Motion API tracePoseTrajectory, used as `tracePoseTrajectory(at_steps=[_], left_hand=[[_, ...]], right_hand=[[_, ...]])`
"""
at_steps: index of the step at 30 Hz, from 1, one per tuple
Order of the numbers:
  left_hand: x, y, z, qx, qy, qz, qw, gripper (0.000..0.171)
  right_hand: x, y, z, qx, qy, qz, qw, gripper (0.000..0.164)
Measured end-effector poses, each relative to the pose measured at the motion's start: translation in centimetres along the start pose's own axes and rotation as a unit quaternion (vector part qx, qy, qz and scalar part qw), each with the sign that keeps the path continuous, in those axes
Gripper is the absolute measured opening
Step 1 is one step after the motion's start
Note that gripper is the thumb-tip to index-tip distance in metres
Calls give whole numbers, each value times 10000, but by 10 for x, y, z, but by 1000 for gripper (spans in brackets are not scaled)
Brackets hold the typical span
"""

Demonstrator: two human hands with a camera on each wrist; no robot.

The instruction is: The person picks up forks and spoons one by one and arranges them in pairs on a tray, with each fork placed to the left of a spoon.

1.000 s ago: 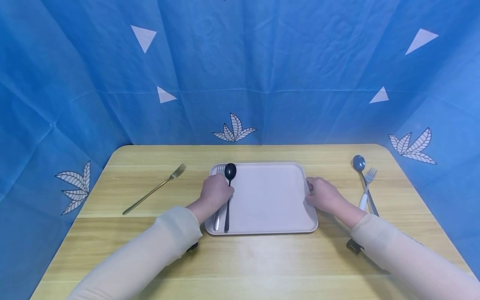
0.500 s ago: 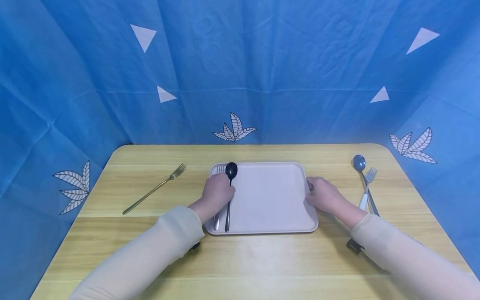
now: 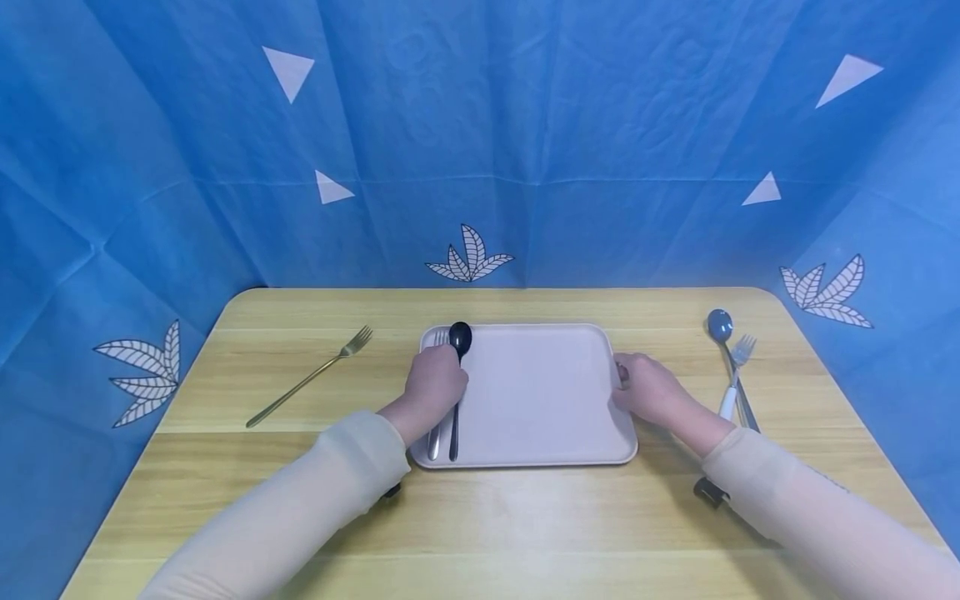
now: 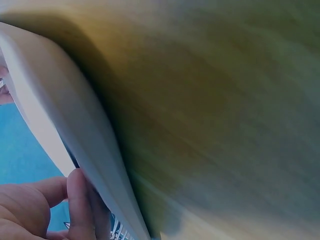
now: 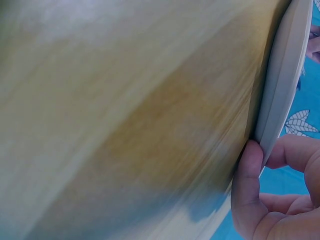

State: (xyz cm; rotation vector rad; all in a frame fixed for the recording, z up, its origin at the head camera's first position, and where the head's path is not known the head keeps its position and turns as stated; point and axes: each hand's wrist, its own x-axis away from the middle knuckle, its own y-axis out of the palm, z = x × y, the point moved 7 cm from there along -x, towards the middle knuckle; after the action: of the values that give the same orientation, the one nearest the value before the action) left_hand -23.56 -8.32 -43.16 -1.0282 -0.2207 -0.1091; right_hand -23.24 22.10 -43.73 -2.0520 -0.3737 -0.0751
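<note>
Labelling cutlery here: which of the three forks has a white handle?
The white-handled fork right of the tray, crossed with a spoon. The silver fork on the tray has a silver handle; the gold fork left of the tray is gold-coloured.

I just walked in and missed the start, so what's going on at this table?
A person is handling a tray and cutlery. The left grip seems to pinch a black spoon, which lies along the tray's left side beside a silver fork. The right grip holds the tray's right edge. On the table, a gold fork lies to the left; to the right, a white-handled fork lies across another spoon.
</note>
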Motion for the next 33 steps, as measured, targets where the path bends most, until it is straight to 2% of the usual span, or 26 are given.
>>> tracePoseTrajectory(at_steps=[9,20,27,33], left_hand=[[-2,-1,-1,-173,-69,40,9998,16],[1,-3,0,-299,30,63,9995,18],[3,-2,2,-216,87,43,9997,18],[3,-2,2,-174,118,63,9998,17]], right_hand=[[0,-2,-2,33,0,18,10000,37],[0,-3,-2,22,-36,12,10000,34],[-1,1,0,46,21,-39,10000,49],[-1,0,-1,54,-2,-1,10000,37]])
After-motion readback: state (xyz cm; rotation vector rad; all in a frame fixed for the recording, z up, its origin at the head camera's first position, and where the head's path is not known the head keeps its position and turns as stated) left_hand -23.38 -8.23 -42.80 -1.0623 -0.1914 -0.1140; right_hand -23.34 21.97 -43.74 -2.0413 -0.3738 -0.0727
